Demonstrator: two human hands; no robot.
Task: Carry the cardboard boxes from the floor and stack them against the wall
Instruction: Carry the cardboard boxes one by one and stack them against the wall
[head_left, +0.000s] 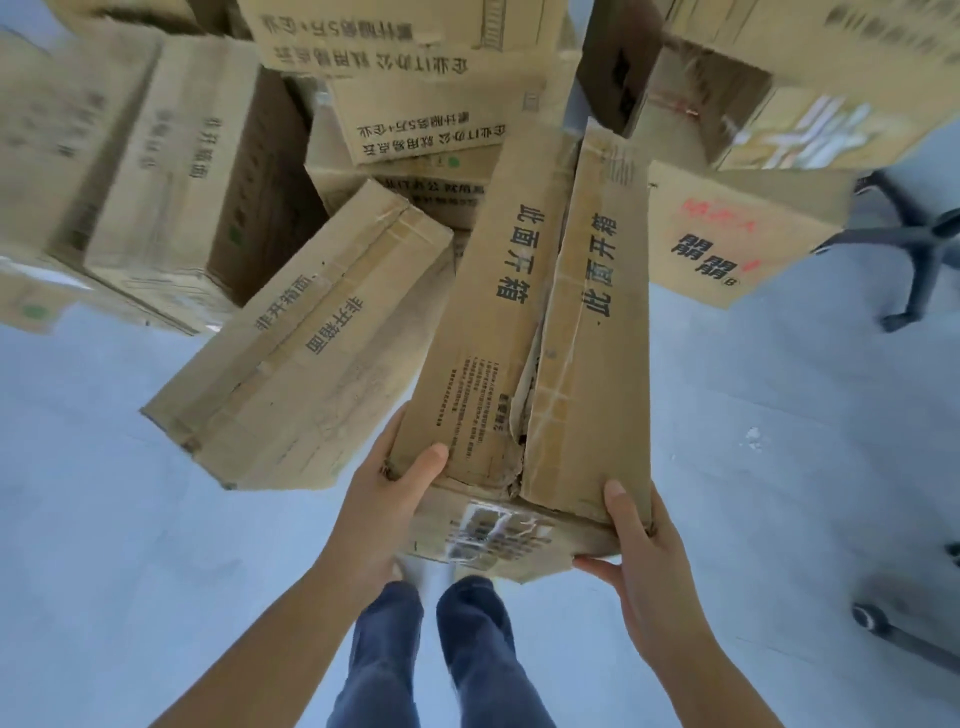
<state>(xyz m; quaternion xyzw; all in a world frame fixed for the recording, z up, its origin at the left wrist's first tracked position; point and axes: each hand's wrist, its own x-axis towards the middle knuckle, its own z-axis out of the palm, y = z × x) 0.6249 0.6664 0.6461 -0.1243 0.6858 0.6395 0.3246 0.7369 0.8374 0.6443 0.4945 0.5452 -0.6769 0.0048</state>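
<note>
Head view: you look down on the pale floor (130, 519) and a heap of boxes (171, 171), all lying beyond the long box (524, 332) you hold. That long box sits lifted just above your feet, its far end among the heap. It looks light but floppy; the top seam gapes and is torn, so hold it under the near corners. Your left hand (387, 512) grips the near left corner, thumb on top; your right hand (636, 545) grips the right corner, fingers curled underneath. Its flap reads 此面开箱.
</note>
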